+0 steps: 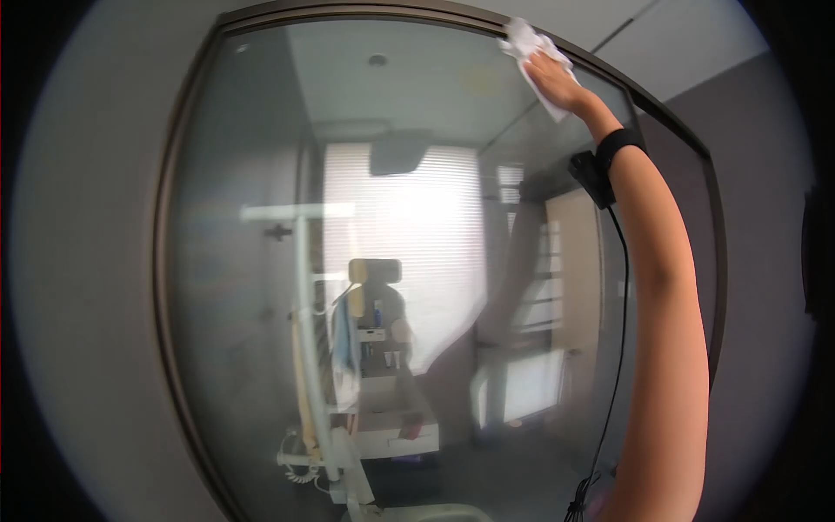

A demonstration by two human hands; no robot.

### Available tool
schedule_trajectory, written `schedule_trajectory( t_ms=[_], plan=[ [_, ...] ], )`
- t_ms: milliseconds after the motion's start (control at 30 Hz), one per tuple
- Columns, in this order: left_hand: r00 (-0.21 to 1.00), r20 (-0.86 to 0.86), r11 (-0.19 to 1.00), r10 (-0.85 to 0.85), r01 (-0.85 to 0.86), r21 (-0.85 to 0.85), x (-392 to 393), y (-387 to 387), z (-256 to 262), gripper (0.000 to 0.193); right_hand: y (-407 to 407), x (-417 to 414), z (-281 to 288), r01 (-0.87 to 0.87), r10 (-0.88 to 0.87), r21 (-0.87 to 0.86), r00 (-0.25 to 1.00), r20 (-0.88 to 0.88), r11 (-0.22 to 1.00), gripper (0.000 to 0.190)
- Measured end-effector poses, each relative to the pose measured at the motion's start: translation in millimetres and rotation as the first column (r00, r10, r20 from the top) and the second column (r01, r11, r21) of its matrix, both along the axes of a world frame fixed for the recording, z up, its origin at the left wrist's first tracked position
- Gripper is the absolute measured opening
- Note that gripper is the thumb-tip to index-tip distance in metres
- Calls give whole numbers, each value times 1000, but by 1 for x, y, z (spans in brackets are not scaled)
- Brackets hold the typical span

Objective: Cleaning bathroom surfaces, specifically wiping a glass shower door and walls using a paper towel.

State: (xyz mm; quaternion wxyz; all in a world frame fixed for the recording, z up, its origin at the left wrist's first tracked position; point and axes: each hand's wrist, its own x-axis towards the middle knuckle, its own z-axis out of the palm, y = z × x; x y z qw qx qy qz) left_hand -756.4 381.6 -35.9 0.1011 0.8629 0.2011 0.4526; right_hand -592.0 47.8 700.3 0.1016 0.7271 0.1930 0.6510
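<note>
My right hand (553, 79) is raised to the upper right and presses a crumpled white cloth (520, 38) against a large glass panel (225, 280). The fingers lie over the cloth, close under the panel's brown metal top frame (391, 10). Around the right wrist sits a black strap (620, 145) with a small black device (592, 177) on it. From the device a thin black cable (624, 274) runs down along the forearm. My left hand is out of view.
The panel's left frame (160, 261) meets a grey wall (85, 261). Through or on the glass appear a bright blind (443, 196), a pale upright stand (305, 280), a hanging towel (344, 346) and a white drawer unit (394, 442). Reflections blur what lies behind.
</note>
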Motion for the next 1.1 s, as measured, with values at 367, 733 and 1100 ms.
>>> schedule_trajectory(
  t_ms=[367,733,1100],
  plan=[
    [981,-155,993,116,-114,22,-6,-27,15,107,-214,49,-162,-183,103,329,964,246,926,51],
    [998,64,999,5,-8,46,10,-18,-12,104,21,-52,-486,-517,539,232,841,-42,824,51],
    [996,86,986,21,-35,161,3,-20,-20,105,-91,-37,-651,-29,157,782,984,-88,623,44]
  ],
)
